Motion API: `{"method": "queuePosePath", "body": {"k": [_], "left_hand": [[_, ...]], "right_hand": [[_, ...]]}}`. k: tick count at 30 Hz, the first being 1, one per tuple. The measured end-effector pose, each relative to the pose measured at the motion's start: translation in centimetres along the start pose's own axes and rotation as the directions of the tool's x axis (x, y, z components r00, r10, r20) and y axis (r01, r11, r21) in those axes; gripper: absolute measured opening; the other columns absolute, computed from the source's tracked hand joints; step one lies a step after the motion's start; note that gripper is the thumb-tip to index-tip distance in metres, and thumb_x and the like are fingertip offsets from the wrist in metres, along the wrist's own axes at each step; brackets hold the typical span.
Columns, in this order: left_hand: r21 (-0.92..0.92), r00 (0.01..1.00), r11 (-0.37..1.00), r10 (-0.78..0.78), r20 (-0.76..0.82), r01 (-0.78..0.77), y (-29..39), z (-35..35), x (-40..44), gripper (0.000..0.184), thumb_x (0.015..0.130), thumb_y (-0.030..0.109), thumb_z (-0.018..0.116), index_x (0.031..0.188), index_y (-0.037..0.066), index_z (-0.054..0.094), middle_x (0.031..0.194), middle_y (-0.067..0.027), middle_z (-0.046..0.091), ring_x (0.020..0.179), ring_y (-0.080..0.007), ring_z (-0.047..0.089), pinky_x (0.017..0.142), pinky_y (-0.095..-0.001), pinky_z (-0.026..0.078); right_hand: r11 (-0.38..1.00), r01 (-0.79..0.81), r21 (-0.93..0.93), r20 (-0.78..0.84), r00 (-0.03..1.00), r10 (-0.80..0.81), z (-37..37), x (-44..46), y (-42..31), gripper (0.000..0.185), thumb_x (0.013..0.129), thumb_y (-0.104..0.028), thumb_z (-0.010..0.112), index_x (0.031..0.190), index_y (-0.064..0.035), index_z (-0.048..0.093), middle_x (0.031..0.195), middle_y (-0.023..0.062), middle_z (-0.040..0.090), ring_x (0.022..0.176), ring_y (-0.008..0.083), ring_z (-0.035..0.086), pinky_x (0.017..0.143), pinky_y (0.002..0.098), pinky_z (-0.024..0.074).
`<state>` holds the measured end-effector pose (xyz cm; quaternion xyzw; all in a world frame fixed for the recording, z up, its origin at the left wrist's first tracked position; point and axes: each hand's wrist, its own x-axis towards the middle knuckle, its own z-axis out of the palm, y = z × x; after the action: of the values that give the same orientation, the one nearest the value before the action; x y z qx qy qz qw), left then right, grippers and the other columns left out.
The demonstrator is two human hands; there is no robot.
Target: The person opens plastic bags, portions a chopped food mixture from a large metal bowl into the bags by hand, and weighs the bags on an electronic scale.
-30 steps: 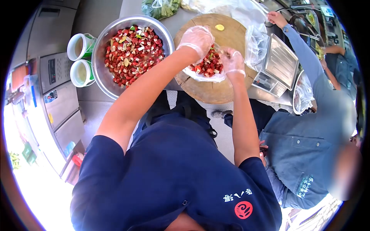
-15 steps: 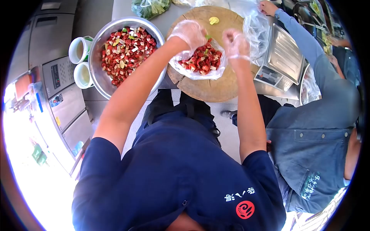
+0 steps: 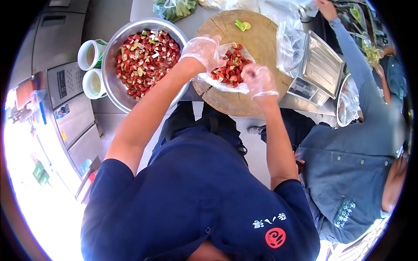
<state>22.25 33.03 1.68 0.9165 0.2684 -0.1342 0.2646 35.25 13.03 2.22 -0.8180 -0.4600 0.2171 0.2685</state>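
Note:
A clear plastic bag (image 3: 238,88) of chopped dried red chilies (image 3: 229,71) lies spread on a round wooden chopping board (image 3: 263,39). My left hand (image 3: 202,51), in a clear disposable glove, is closed at the bag's left edge. At the right edge my right hand (image 3: 260,81), gloved alike, has its fingers pinched together by the chilies; its fingertips are partly hidden. Further up the board, a green scallion piece (image 3: 239,24) rests against a yellow slice (image 3: 247,26). Left of the board stands a large steel bowl (image 3: 109,89) of chopped chilies with pale and green bits.
Two white tubs (image 3: 92,85) stand left of the bowl. A bag of green vegetables (image 3: 174,8) lies behind it. On the right are crumpled plastic bags (image 3: 289,48) and a steel scale (image 3: 322,63). A co-worker (image 3: 344,165) stands close on my right, one arm reaching forward.
The green scallion piece, earlier by my left hand, now lies beside the yellow slice. Both hands have come down toward the bag, the right one also moving left.

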Motion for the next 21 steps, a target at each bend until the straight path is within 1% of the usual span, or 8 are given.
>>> {"method": "queuePosePath", "body": {"k": [3, 5, 9, 11, 14, 17, 20, 21], "left_hand": [[-0.044, 0.996, 0.999, -0.03, -0.083, 0.027, 0.3, 0.4, -0.6, 0.048, 0.09, 0.043, 0.064, 0.117, 0.003, 0.066, 0.107, -0.0237, 0.068, 0.101, -0.0397, 0.065, 0.09, -0.0469, 0.051], [-0.065, 0.993, 0.996, -0.067, -0.096, 0.061, 0.0, 0.7, -0.4, 0.041, 0.092, 0.038, 0.063, 0.114, 0.004, 0.067, 0.103, -0.0234, 0.069, 0.099, -0.0394, 0.066, 0.089, -0.047, 0.051], [-0.213, 0.992, 0.972, -0.112, -0.065, 0.096, -0.8, 1.1, -0.2, 0.029, 0.095, 0.026, 0.06, 0.112, 0.005, 0.068, 0.101, -0.0222, 0.069, 0.095, -0.0396, 0.066, 0.088, -0.0456, 0.051], [-0.321, 0.986, 0.939, -0.155, -0.065, 0.126, -0.8, 0.8, -0.5, 0.027, 0.095, 0.024, 0.059, 0.112, 0.005, 0.068, 0.102, -0.0219, 0.069, 0.095, -0.0398, 0.066, 0.088, -0.0449, 0.051], [-0.396, 0.973, 0.916, -0.15, -0.175, 0.07, -1.3, 0.6, -0.8, 0.025, 0.097, 0.022, 0.057, 0.11, 0.003, 0.068, 0.099, -0.0178, 0.072, 0.084, -0.0312, 0.07, 0.081, -0.0396, 0.054], [-0.755, 0.977, 0.645, -0.211, -0.027, 0.119, -0.5, -2.9, -3.8, 0.022, 0.094, 0.013, 0.063, 0.112, 0.002, 0.068, 0.094, -0.0057, 0.071, 0.075, -0.0108, 0.063, 0.071, -0.0274, 0.054], [-0.912, 0.995, 0.407, -0.104, 0.014, 0.055, -1.4, -2.7, -4.7, 0.026, 0.091, 0.01, 0.068, 0.116, 0.002, 0.067, 0.101, -0.0064, 0.071, 0.081, -0.0126, 0.064, 0.074, -0.028, 0.055], [-0.902, 0.995, 0.431, -0.101, -0.02, 0.026, -1.0, -2.8, -5.0, 0.034, 0.09, 0.009, 0.071, 0.122, 0.002, 0.064, 0.102, -0.0057, 0.07, 0.086, -0.0129, 0.064, 0.077, -0.0286, 0.056]], "right_hand": [[0.981, -0.116, 0.156, 0.05, 0.993, 0.11, -2.4, 4.4, -1.6, 0.017, 0.087, -0.012, 0.064, 0.099, -0.0025, 0.07, 0.092, 0.02, 0.07, 0.085, 0.0357, 0.067, 0.077, 0.0429, 0.0531], [0.996, -0.073, 0.052, -0.096, 0.992, 0.077, -2.6, 7.1, -1.5, 0.021, 0.089, -0.016, 0.063, 0.101, -0.0009, 0.069, 0.096, 0.0224, 0.07, 0.091, 0.0379, 0.067, 0.081, 0.0442, 0.0526], [0.976, -0.139, -0.167, -0.088, 0.988, 0.126, -0.8, 7.7, 0.7, 0.023, 0.089, -0.02, 0.062, 0.101, -0.0014, 0.069, 0.098, 0.0234, 0.069, 0.095, 0.04, 0.066, 0.083, 0.0465, 0.0514], [0.943, -0.159, -0.292, 0.1, 0.976, 0.195, 0.5, 7.0, 1.4, 0.024, 0.09, -0.023, 0.061, 0.099, -0.0021, 0.069, 0.098, 0.024, 0.068, 0.096, 0.0413, 0.065, 0.084, 0.0488, 0.0504], [0.96, -0.156, -0.234, -0.033, 0.988, 0.153, -0.1, 4.9, 0.1, 0.019, 0.091, -0.019, 0.061, 0.096, -0.0028, 0.068, 0.096, 0.0232, 0.068, 0.094, 0.0404, 0.066, 0.084, 0.0468, 0.0513], [0.993, -0.037, -0.109, -0.158, 0.987, 0.019, -1.8, 2.5, -0.1, 0.012, 0.091, -0.013, 0.061, 0.094, -0.0027, 0.067, 0.095, 0.0219, 0.068, 0.091, 0.039, 0.066, 0.082, 0.0436, 0.0525], [0.999, 0.05, -0.023, -0.313, 0.948, -0.054, -2.7, 1.3, -0.4, 0.009, 0.09, -0.004, 0.061, 0.097, -0.0022, 0.067, 0.092, 0.0183, 0.069, 0.087, 0.0351, 0.068, 0.08, 0.0414, 0.0535], [0.998, 0.065, -0.017, -0.299, 0.952, -0.067, -2.9, 1.1, -1.0, 0.009, 0.09, -0.004, 0.061, 0.097, -0.0022, 0.067, 0.092, 0.0183, 0.069, 0.087, 0.0351, 0.068, 0.08, 0.0414, 0.0535]]}}
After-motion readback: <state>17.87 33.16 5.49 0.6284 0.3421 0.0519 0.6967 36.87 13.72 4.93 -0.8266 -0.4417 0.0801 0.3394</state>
